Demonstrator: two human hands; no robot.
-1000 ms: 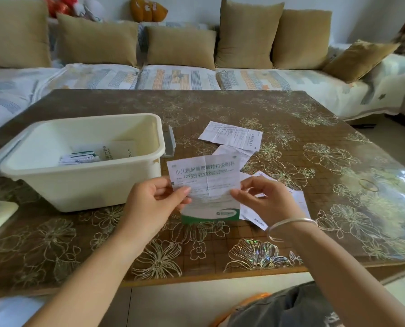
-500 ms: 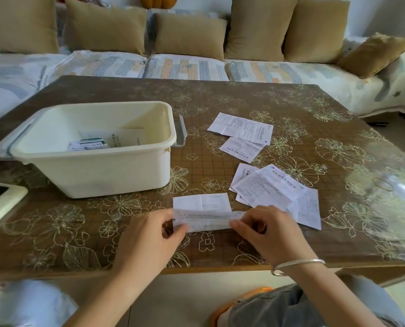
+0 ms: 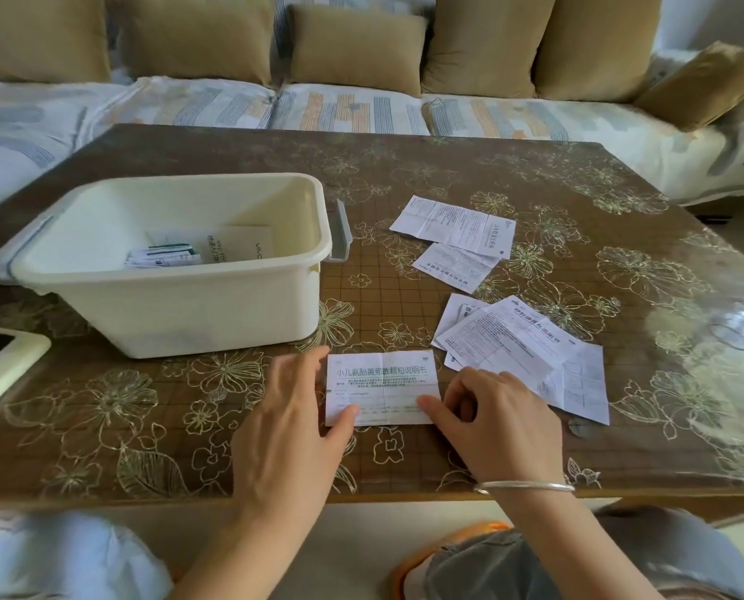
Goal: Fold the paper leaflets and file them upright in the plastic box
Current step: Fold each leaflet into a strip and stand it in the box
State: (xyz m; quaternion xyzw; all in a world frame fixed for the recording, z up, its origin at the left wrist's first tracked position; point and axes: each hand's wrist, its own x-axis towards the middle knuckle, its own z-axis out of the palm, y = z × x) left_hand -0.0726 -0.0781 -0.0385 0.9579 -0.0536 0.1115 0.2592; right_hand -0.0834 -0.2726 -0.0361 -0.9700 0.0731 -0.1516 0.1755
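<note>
A white folded leaflet [image 3: 383,383] with a printed heading lies flat on the table, close to the near edge. My left hand [image 3: 287,426] rests on its left edge, fingers straight and thumb pressing the lower left corner. My right hand [image 3: 500,422] is at the right edge, its thumb on the lower right corner and its fingers curled beside the paper. The cream plastic box [image 3: 188,313] stands to the upper left of the leaflet. Inside it lie folded leaflets [image 3: 162,255] and a white booklet [image 3: 240,244].
A loose pile of unfolded leaflets [image 3: 526,348] lies right of my hands, and two more leaflets [image 3: 452,225] sit farther back. A phone in a pale case [image 3: 2,365] lies at the left edge. A sofa with cushions [image 3: 352,41] runs behind the table.
The leaflet was held up in both hands, then brought down and folded over on the table. It now lies flat under my hands. The view tilted downward.
</note>
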